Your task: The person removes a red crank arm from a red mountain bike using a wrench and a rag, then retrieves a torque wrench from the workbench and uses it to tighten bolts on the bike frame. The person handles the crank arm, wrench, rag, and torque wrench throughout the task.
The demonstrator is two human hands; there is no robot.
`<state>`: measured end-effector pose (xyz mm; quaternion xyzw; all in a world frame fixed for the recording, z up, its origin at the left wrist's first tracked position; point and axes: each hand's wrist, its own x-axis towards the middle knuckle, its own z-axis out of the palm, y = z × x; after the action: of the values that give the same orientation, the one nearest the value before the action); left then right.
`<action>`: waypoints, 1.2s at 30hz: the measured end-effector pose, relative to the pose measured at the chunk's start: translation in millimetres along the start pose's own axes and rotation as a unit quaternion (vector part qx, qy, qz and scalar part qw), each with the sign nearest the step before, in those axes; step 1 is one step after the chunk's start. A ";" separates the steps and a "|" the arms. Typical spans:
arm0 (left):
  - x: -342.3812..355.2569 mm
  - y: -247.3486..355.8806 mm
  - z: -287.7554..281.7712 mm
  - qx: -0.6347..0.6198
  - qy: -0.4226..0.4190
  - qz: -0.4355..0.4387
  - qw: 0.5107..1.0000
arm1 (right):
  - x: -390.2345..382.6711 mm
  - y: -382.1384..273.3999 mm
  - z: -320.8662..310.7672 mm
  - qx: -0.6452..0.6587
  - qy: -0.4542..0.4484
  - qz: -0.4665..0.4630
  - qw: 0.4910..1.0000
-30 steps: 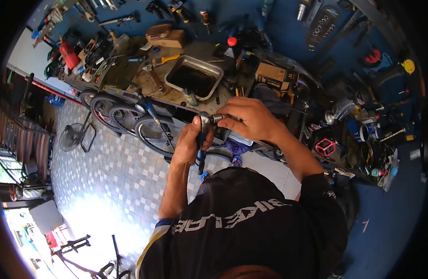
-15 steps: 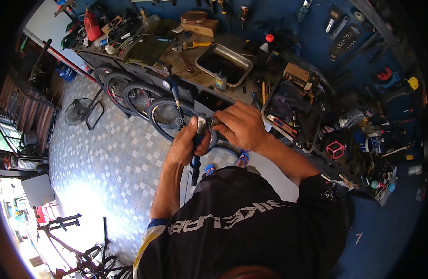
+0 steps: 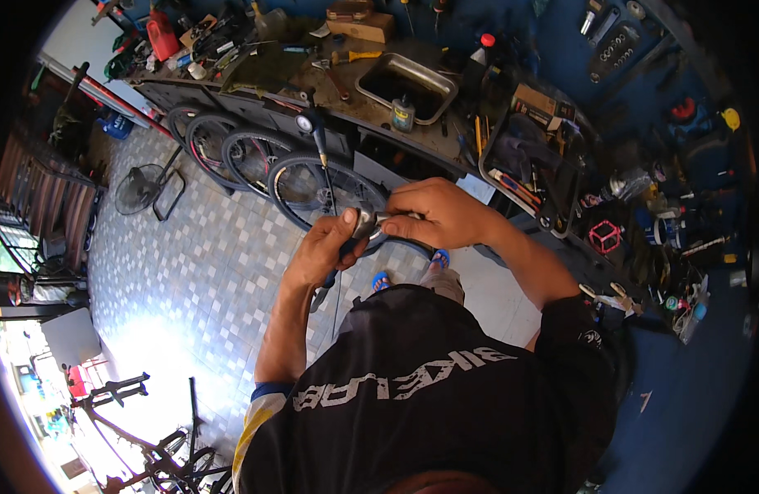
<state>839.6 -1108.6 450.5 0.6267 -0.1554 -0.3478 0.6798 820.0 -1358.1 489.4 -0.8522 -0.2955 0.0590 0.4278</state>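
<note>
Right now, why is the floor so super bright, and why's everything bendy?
In the head view, white glare washes out the lower-left of the grey-and-white tiled floor; in that same head view, the fisheye lens curves the long grey-brown workbench; also in the head view, the rounded silver metal tool head in the left hand looks slightly soft.

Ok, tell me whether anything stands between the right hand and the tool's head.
Only the metal piece pinched in the right hand; it seems to touch the head of the tool in the left hand. Nothing else visible intervenes.
</note>
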 end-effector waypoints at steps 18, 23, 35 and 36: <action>12.6 -13.7 -9.5 -0.059 0.037 0.070 0.995 | -1.8 37.3 54.1 0.730 0.174 0.097 0.654; 15.5 -11.4 1.7 -0.006 0.061 0.061 0.996 | 1.4 38.2 53.0 0.772 0.220 0.047 0.594; 15.5 -12.9 10.2 0.052 0.080 0.084 0.992 | -2.3 15.3 66.1 0.664 0.239 0.018 0.708; 15.0 -11.6 12.8 0.056 0.087 0.085 0.991 | -1.2 5.7 66.9 0.665 0.243 0.024 0.706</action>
<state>838.7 -1127.7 438.0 0.6759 -0.1677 -0.2237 0.6819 798.0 -1314.9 443.0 -0.3379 -0.0453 0.0417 0.9392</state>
